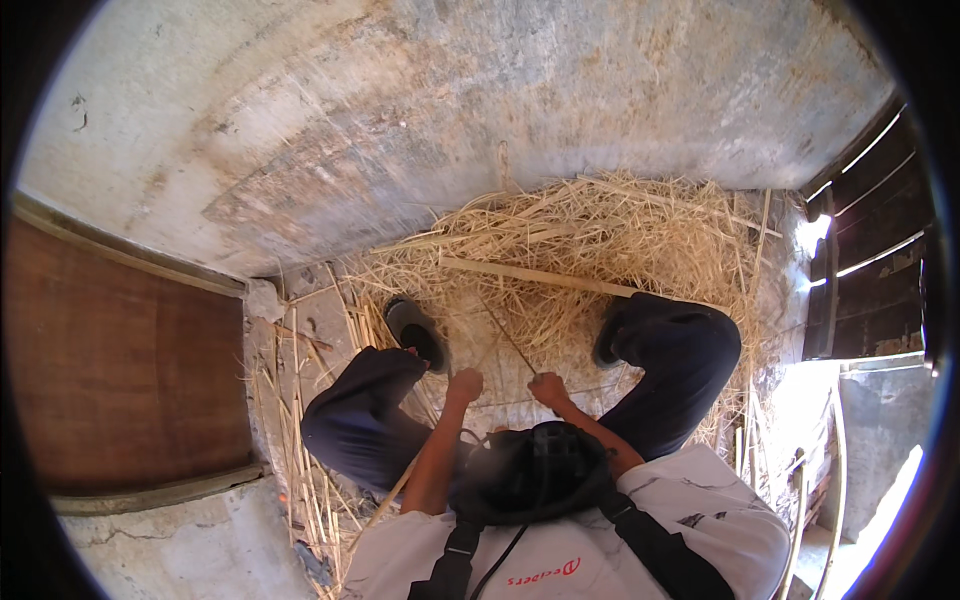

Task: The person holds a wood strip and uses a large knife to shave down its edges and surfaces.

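Note:
My left hand (pixel 465 385) is closed in a fist between my knees. A faint, blurred pale streak runs up from it, so I cannot make out what it grips. Close beside it, my right hand (pixel 548 388) is wrapped round the lower end of a thin dark rod (pixel 507 334). The rod slants up and to the left, over a heap of pale shavings (pixel 640 235). A long flat pale strip (pixel 530 272), like split bamboo, lies across the heap just beyond my hands.
A stained wall (pixel 420 120) rises behind the heap. Several long pale strips (pixel 305 440) lie by my left knee, near a brown wooden panel (pixel 130 360). Dark slats (pixel 880 240) with bright gaps stand at the right. My shoes (pixel 415 330) flank the work spot.

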A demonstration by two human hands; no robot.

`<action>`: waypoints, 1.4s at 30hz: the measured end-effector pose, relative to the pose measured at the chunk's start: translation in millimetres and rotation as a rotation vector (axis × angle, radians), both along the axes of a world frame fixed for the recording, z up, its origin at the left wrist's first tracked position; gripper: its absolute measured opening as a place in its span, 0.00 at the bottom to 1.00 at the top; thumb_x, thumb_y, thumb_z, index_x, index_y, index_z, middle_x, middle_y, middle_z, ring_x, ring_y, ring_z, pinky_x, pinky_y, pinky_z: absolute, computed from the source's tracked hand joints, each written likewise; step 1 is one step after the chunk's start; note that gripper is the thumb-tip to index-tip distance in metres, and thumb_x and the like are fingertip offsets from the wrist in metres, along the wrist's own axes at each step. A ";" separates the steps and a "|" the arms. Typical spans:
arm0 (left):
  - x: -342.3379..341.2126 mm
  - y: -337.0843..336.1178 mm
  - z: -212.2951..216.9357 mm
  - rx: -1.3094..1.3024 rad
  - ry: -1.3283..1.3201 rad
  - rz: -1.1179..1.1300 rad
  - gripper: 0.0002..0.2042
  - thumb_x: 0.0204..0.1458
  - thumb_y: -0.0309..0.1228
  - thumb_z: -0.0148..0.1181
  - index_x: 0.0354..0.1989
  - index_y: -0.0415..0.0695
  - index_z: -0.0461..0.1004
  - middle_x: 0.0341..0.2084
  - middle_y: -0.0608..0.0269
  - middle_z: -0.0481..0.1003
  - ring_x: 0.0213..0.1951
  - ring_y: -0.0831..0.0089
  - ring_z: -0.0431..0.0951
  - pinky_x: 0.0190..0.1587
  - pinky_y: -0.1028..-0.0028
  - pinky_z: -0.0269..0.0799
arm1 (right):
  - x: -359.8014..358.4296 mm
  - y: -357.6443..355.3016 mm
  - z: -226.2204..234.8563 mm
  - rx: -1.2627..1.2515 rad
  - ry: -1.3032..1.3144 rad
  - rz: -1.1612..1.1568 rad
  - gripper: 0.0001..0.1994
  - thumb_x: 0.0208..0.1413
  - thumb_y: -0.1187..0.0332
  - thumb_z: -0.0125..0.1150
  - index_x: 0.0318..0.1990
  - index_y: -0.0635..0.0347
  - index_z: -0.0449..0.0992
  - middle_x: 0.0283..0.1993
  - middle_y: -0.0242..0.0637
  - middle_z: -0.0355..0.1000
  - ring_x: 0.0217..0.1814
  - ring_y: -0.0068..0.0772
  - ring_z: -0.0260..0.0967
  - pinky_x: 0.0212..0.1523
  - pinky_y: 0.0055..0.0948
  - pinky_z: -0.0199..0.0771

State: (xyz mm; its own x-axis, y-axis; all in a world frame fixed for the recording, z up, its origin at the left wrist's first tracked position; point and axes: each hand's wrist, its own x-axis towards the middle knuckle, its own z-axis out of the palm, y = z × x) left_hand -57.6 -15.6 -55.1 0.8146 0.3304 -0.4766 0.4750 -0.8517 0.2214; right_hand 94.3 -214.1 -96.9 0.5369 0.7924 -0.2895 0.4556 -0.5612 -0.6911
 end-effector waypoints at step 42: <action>-1.3 28.4 13.5 -0.744 0.198 0.626 0.07 0.61 0.30 0.49 0.36 0.42 0.73 0.20 0.50 0.72 0.21 0.61 0.73 0.21 0.63 0.68 | 10.4 33.4 62.8 0.168 0.352 -0.328 0.16 0.51 0.60 0.66 0.38 0.68 0.80 0.35 0.58 0.78 0.42 0.59 0.78 0.45 0.50 0.75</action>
